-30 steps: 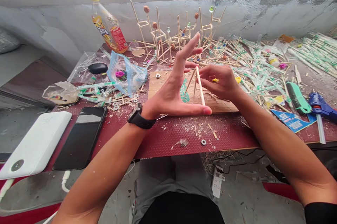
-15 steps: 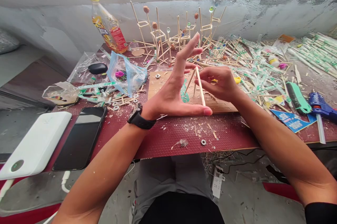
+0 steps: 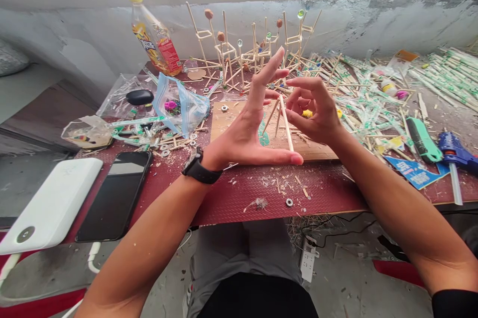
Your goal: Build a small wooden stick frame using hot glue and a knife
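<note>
My left hand (image 3: 242,133) stands edge-up over a small wooden board (image 3: 227,121), fingers stretched up and thumb stretched forward. It braces a few thin wooden sticks (image 3: 287,126) that lean together, the longest running from my fingers down to my thumb tip. Just right of the sticks' top is my right hand (image 3: 317,113), its fingers loosely curled and apart. The index finger points left above the sticks and the thumb is close beside them. A black watch (image 3: 200,171) is on my left wrist.
Stick figures with beads (image 3: 239,44) stand at the back by a bottle (image 3: 155,34). Plastic bags (image 3: 179,103), a phone (image 3: 115,193) and a white power bank (image 3: 52,203) lie left. Heaps of sticks and wrappers (image 3: 369,93), a green cutter (image 3: 421,138) and a blue glue gun (image 3: 453,153) lie right.
My right hand has let go of its pinch at the top of the sticks and lifted, its fingers spreading. My left hand and the sticks have barely moved.
</note>
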Demonstrator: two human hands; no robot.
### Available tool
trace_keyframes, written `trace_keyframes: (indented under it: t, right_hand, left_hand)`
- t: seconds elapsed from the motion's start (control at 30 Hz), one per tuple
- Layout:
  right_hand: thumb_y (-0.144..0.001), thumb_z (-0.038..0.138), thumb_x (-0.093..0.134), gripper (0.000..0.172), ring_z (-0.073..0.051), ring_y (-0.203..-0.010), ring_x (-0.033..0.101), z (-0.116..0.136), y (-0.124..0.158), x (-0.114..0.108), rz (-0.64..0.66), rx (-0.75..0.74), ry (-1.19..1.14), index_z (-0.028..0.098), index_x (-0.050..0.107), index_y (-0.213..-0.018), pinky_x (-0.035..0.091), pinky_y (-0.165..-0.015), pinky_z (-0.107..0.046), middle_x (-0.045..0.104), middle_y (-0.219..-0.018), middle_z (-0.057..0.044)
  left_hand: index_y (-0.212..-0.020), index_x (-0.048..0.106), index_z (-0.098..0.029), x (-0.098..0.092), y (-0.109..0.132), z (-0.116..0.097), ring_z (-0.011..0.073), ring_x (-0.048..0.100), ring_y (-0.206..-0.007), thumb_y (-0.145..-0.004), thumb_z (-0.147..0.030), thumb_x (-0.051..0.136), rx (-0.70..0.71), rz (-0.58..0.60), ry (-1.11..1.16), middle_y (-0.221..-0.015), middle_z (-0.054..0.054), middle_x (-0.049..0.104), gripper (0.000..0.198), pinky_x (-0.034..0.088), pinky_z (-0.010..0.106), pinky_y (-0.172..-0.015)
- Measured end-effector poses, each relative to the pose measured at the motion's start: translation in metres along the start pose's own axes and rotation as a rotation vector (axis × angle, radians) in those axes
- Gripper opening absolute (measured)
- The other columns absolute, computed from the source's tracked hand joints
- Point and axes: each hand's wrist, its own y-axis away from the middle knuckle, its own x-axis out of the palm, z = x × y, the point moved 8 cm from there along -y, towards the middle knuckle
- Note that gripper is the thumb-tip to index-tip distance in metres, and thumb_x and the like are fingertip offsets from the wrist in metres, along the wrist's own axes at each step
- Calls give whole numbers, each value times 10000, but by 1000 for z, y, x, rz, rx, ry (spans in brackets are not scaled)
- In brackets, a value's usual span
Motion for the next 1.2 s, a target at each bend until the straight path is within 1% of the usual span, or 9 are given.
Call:
trace_keyframes:
  t: [0.2, 0.4, 0.53, 0.67, 0.73, 0.83, 0.93, 1.03, 1.2]
  right_hand:
    - [-1008, 316, 698, 386, -122, -638, 562, 5, -2, 6, 55, -87, 98, 282, 705, -1392, 504, -580, -322, 672, -862, 30]
    - [-1010, 263, 681, 288, -90, -579, 509, 19, -5, 5, 52, -167, 104, 267, 744, -1291, 468, -544, -313, 720, -914, 21]
    - [-1017, 301, 686, 259, -115, -624, 553, 15, -4, 6, 52, -123, 114, 265, 755, -1264, 505, -593, -339, 688, -851, 21]
    - [-1017, 336, 727, 285, -119, -643, 526, 3, -1, 6, 37, -41, 10, 288, 765, -1295, 492, -568, -327, 642, -844, 26]
    - [-1011, 338, 761, 296, -118, -657, 519, -1, 1, 7, 33, -10, -70, 303, 773, -1305, 494, -573, -319, 626, -853, 28]
    - [-997, 359, 792, 307, -123, -683, 540, -5, 1, 9, 35, 46, -170, 299, 787, -1298, 504, -585, -318, 644, -886, 17]
    - [-975, 375, 810, 329, -129, -704, 570, -5, -1, 11, 35, 81, -231, 288, 800, -1292, 487, -560, -310, 673, -914, 2]
    - [-963, 340, 831, 326, -138, -756, 607, -4, -1, 12, 23, 69, -265, 302, 828, -1286, 469, -553, -300, 703, -958, -11]
    - [-977, 322, 836, 332, -124, -707, 568, -4, -1, 10, -3, 12, -275, 339, 858, -1307, 429, -527, -297, 721, -964, -10]
  left_hand:
    - [-1854, 79, -396, -2, 0, 0, 412, 596, -1575, -702, -742, 1028, -6, -32, -42, -1884, 182, 326, 1532, 700, 488, -1056]
    - [-1847, 66, -412, 2, 1, 2, 415, 559, -1611, -746, -875, 923, -20, -20, -6, -1905, 163, 281, 1470, 690, 509, -1081]
    - [-1845, 107, -396, 1, 1, 1, 428, 551, -1619, -707, -887, 939, -6, -37, 2, -1897, 169, 295, 1494, 704, 506, -1062]
    - [-1837, 159, -432, -5, 0, 8, 413, 570, -1606, -680, -878, 963, -40, -35, 35, -1875, 153, 347, 1478, 694, 498, -1087]
    - [-1799, 310, -416, -12, -1, 14, 363, 661, -1504, -716, -896, 926, -91, -46, 77, -1786, 155, 489, 1335, 691, 462, -1088]
    - [-1591, 608, -394, -23, 2, 28, 261, 788, -1249, -944, -819, 787, -216, -113, 91, -1489, 107, 740, 794, 698, 415, -1034]
    - [-1287, 761, -350, -29, 5, 32, 203, 823, -1072, -1090, -636, 715, -237, -213, 81, -1205, 46, 828, 350, 717, 380, -922]
    - [-1121, 792, -292, -25, 6, 28, 165, 831, -919, -1090, -525, 762, -178, -233, 104, -1039, 25, 849, 237, 724, 325, -816]
    - [-1080, 843, -265, -21, 8, 26, 153, 845, -848, -1065, -538, 803, -149, -256, 108, -989, 31, 887, 277, 731, 294, -771]
